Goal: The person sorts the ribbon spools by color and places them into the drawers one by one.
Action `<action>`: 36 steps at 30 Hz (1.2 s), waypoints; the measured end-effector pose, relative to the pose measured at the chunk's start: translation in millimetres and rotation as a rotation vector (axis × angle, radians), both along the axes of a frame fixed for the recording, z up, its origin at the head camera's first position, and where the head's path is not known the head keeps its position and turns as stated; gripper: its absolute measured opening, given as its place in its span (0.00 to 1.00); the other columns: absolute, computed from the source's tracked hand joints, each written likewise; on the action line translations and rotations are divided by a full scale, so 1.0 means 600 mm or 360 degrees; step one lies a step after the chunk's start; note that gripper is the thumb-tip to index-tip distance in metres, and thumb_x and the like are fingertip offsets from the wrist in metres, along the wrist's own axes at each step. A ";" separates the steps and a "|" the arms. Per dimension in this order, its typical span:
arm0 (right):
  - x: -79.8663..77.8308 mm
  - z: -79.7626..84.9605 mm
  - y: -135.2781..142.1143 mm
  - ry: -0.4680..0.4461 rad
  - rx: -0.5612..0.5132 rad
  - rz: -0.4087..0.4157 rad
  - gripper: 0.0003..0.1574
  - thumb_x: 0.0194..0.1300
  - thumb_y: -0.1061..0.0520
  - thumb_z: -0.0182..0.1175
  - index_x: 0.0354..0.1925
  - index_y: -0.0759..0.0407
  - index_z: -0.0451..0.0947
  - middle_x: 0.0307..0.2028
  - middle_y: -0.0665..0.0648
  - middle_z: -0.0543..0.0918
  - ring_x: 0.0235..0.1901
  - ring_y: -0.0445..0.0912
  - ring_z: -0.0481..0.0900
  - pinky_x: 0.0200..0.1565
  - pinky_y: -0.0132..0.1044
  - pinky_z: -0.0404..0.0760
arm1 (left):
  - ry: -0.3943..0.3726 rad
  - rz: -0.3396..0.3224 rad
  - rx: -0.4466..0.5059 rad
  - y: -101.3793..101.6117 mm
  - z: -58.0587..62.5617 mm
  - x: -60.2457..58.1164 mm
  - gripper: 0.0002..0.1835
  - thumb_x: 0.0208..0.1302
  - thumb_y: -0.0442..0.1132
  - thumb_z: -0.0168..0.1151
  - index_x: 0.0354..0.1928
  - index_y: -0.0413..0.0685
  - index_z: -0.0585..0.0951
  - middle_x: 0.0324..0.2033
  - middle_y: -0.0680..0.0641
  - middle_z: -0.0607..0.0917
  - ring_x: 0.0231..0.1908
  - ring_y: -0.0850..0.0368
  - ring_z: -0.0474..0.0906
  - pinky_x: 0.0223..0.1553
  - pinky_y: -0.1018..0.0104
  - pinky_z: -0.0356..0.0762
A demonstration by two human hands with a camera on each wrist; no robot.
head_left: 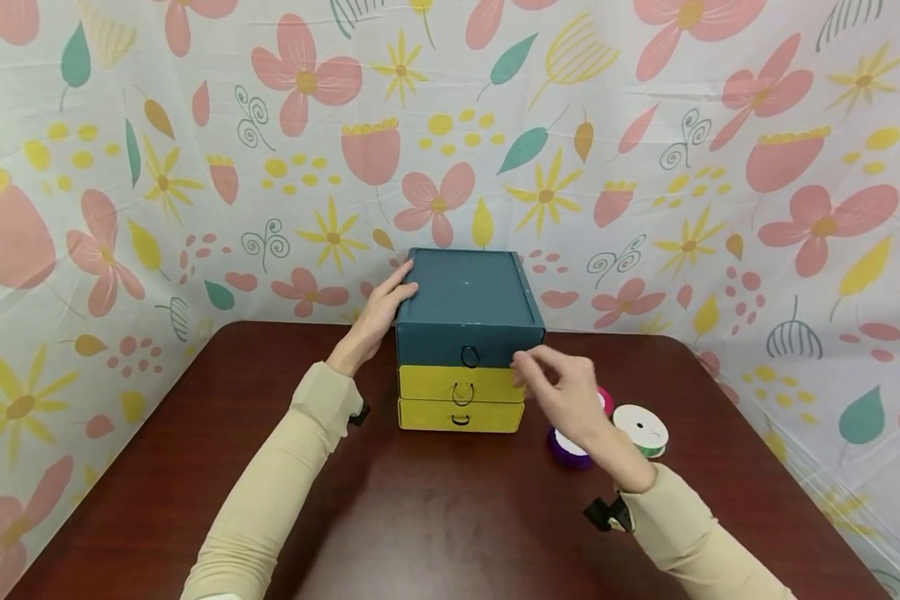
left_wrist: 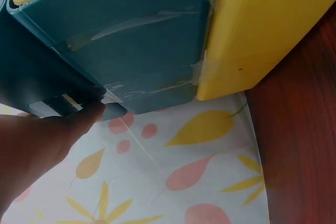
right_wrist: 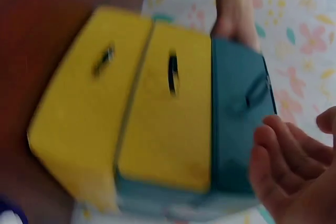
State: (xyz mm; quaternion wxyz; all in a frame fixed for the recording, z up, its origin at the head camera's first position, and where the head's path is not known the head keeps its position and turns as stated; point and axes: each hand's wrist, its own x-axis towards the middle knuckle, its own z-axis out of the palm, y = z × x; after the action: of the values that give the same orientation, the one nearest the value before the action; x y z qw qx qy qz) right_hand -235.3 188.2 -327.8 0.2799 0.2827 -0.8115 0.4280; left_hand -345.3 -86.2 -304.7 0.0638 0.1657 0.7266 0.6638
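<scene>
A small drawer cabinet [head_left: 465, 292] stands near the back of the table, with a dark teal top. Its upper drawer [head_left: 427, 343] is teal and the two below, the middle drawer [head_left: 423, 382] and bottom drawer [head_left: 423, 415], are yellow; each front carries a black loop handle. My left hand [head_left: 375, 317] rests along the cabinet's upper left edge with its fingers extended. Close to the right front corner of the teal drawer is my right hand [head_left: 566, 392], fingers loosely bent and thumb apart in the right wrist view, holding nothing.
Ribbon spools lie right of the cabinet, partly behind my right hand: a purple spool [head_left: 567, 452], a pink spool [head_left: 607, 400] and a white-faced spool with green ribbon [head_left: 641, 427]. Behind the brown table [head_left: 435, 517] hangs a flowered cloth [head_left: 450, 125].
</scene>
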 end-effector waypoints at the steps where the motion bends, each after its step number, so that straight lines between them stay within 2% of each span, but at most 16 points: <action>1: 0.001 -0.004 -0.008 -0.0133 0.0012 0.0049 0.11 0.69 0.60 0.57 0.31 0.58 0.84 0.21 0.54 0.85 0.17 0.40 0.78 0.23 0.29 0.77 | -0.0001 -0.0002 -0.0001 0.000 0.004 0.005 0.32 0.76 0.49 0.43 0.77 0.65 0.48 0.77 0.57 0.41 0.77 0.53 0.38 0.74 0.48 0.48; 5: -0.005 -0.014 -0.039 -0.0669 0.0001 0.0270 0.24 0.76 0.51 0.46 0.37 0.66 0.83 0.24 0.60 0.86 0.18 0.49 0.80 0.25 0.38 0.82 | 0.0003 -0.0009 -0.0001 0.001 0.018 0.024 0.32 0.76 0.47 0.42 0.77 0.62 0.47 0.77 0.54 0.41 0.77 0.52 0.39 0.73 0.48 0.49; 7: -0.013 -0.016 -0.052 -0.0940 -0.0091 0.0381 0.32 0.77 0.46 0.42 0.43 0.71 0.81 0.26 0.61 0.86 0.18 0.50 0.81 0.26 0.39 0.83 | 0.0001 -0.0006 0.0006 0.001 0.020 0.026 0.32 0.76 0.47 0.42 0.77 0.62 0.47 0.77 0.54 0.41 0.77 0.51 0.40 0.73 0.48 0.49; 10: -0.026 -0.015 -0.068 -0.1307 -0.0287 0.0491 0.41 0.76 0.37 0.39 0.49 0.75 0.76 0.26 0.57 0.87 0.18 0.47 0.80 0.27 0.37 0.82 | 0.0004 -0.0002 0.0010 0.001 0.021 0.026 0.32 0.76 0.48 0.42 0.77 0.63 0.47 0.77 0.54 0.42 0.77 0.52 0.40 0.74 0.48 0.49; 12: -0.034 -0.013 -0.078 -0.1496 -0.0413 0.0526 0.43 0.74 0.34 0.40 0.50 0.74 0.74 0.25 0.53 0.86 0.18 0.44 0.79 0.28 0.35 0.81 | 0.0011 0.0002 0.0005 0.001 0.021 0.025 0.32 0.76 0.48 0.42 0.77 0.63 0.48 0.77 0.55 0.42 0.77 0.53 0.40 0.74 0.49 0.48; 14: -0.039 -0.011 -0.085 -0.1605 -0.0516 0.0550 0.43 0.73 0.33 0.42 0.50 0.73 0.73 0.24 0.50 0.85 0.19 0.42 0.78 0.29 0.34 0.80 | 0.0022 0.0006 -0.0004 0.001 0.021 0.024 0.32 0.76 0.48 0.42 0.77 0.63 0.48 0.77 0.55 0.43 0.77 0.53 0.39 0.74 0.49 0.47; 17: -0.044 -0.012 -0.093 -0.1660 -0.0648 0.0580 0.38 0.73 0.36 0.45 0.48 0.71 0.73 0.23 0.49 0.83 0.20 0.42 0.76 0.30 0.33 0.79 | 0.0035 0.0005 -0.0012 0.002 0.020 0.023 0.32 0.76 0.48 0.42 0.77 0.62 0.48 0.77 0.54 0.43 0.77 0.53 0.38 0.74 0.49 0.47; 21: -0.044 -0.017 -0.098 -0.1629 -0.0737 0.0607 0.32 0.73 0.39 0.48 0.44 0.69 0.73 0.21 0.49 0.81 0.20 0.42 0.74 0.29 0.32 0.77 | 0.0044 -0.0004 -0.0028 0.000 0.015 0.024 0.32 0.76 0.48 0.42 0.77 0.61 0.47 0.77 0.55 0.42 0.77 0.54 0.37 0.74 0.49 0.46; 28: -0.036 -0.026 -0.100 -0.1544 -0.0687 0.0598 0.29 0.74 0.41 0.47 0.37 0.68 0.70 0.20 0.51 0.77 0.21 0.43 0.72 0.29 0.31 0.77 | 0.0082 0.0009 -0.0082 0.000 0.013 0.025 0.31 0.76 0.48 0.41 0.77 0.61 0.47 0.77 0.55 0.43 0.77 0.54 0.35 0.75 0.49 0.43; 36: -0.021 -0.028 -0.098 -0.1521 -0.0639 0.0584 0.26 0.74 0.42 0.47 0.34 0.64 0.71 0.20 0.51 0.75 0.20 0.42 0.72 0.30 0.32 0.77 | 0.0106 0.0013 -0.0112 -0.002 0.017 0.028 0.31 0.76 0.48 0.40 0.77 0.60 0.47 0.77 0.55 0.43 0.77 0.54 0.36 0.75 0.49 0.45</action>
State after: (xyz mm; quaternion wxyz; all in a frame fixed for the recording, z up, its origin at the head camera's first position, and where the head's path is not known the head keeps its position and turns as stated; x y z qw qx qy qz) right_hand -247.6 129.6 -344.5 -0.1504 0.1348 -0.6881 0.6969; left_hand -328.3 -87.2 -294.8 0.0427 0.1825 0.7518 0.6322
